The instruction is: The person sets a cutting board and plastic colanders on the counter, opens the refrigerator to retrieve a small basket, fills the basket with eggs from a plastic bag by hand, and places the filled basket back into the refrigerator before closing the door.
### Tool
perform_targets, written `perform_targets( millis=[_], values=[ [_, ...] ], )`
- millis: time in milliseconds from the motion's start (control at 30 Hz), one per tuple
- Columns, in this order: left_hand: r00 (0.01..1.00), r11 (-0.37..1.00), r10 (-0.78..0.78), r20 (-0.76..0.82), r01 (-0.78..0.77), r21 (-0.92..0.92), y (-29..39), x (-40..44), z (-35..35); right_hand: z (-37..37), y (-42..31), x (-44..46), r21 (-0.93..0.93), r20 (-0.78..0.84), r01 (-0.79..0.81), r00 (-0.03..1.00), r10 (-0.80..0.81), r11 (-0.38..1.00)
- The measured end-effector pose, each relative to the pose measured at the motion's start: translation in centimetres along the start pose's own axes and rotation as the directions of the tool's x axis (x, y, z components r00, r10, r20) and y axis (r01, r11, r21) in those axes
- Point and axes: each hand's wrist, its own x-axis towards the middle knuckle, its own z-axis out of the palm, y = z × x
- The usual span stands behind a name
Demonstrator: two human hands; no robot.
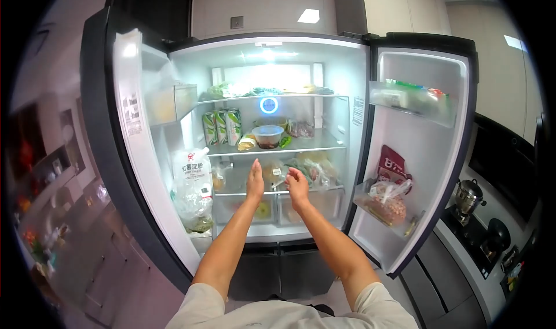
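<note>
Both of my arms reach toward the open fridge (272, 231). My left hand (255, 181) is upright with its fingers stretched out and holds nothing. Facing it, a little to the right, my right hand (297, 187) has loosely bent fingers with nothing visible in them. Behind and between them, on the lower shelf, sits a bagged item with a white label (274, 171). A clear plastic bag of food (318, 171) lies beyond my right hand. Above, on the middle shelf, are a lidded plastic bowl (267, 136), green peppers (285, 141) and several green-and-white cartons (233, 126).
The left door (130, 97) holds a large white starch bag (194, 181). On the right door (425, 149) are a maroon packet (392, 165) and a bag of pinkish food (387, 204). Clear drawers (310, 207) sit below. A steel pot (469, 197) stands on the right-hand stove.
</note>
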Motion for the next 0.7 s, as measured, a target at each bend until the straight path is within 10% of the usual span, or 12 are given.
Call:
perform_targets(
  millis=[367, 400, 700],
  values=[
    [0.983, 0.992, 0.104, -0.149, -0.091, 0.091, -2.2, 7.6, -0.5, 5.9, 0.6, 12.3, 0.005, 0.162, 0.088, 0.983, -0.088, 0.996],
    [0.981, 0.99, 0.114, -0.154, -0.098, 0.104, -2.0, 8.9, 0.0, 6.7, 0.6, 13.6, -0.203, 0.124, 0.35, 0.936, -0.33, 0.915],
    [0.996, 0.987, 0.082, -0.042, -0.076, 0.14, -3.0, 16.3, -0.3, 6.6, 0.9, 19.4, -0.65, 0.225, 0.531, 0.818, -0.529, 0.544]
  ],
)
